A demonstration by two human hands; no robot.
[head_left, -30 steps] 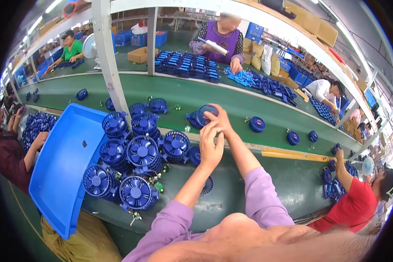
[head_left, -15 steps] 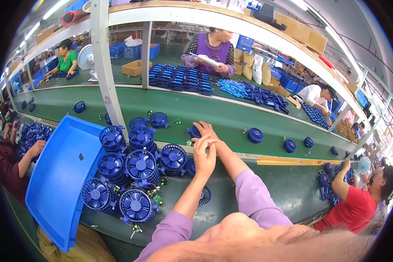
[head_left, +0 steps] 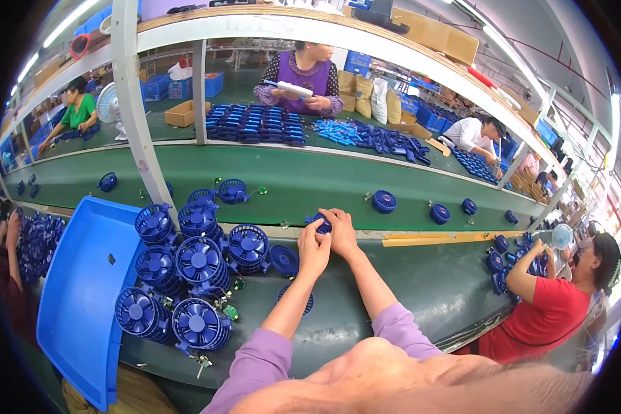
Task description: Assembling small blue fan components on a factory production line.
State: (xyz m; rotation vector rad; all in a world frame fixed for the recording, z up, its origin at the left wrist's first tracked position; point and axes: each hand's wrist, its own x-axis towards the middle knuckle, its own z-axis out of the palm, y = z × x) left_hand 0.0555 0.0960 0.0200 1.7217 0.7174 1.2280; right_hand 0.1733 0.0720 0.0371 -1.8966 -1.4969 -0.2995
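Green conveyor belt (head_left: 310, 181), far side, running left to right; dark worktable (head_left: 428, 276) on its near side. Blue tray (head_left: 83, 283), left; fan-housing stacks (head_left: 199, 261) stand just right of it. Left hand (head_left: 314, 250) and right hand (head_left: 341, 233) together grasp a blue fan part (head_left: 321, 223), partly finger-hidden, at the worktable's far edge. Green circuit board (head_left: 231, 312) lies beside the stacks, near side.

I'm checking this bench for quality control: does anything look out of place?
A single small dark piece lies in the blue tray beside the stacked fan housings; it looks stray, though too small to identify.
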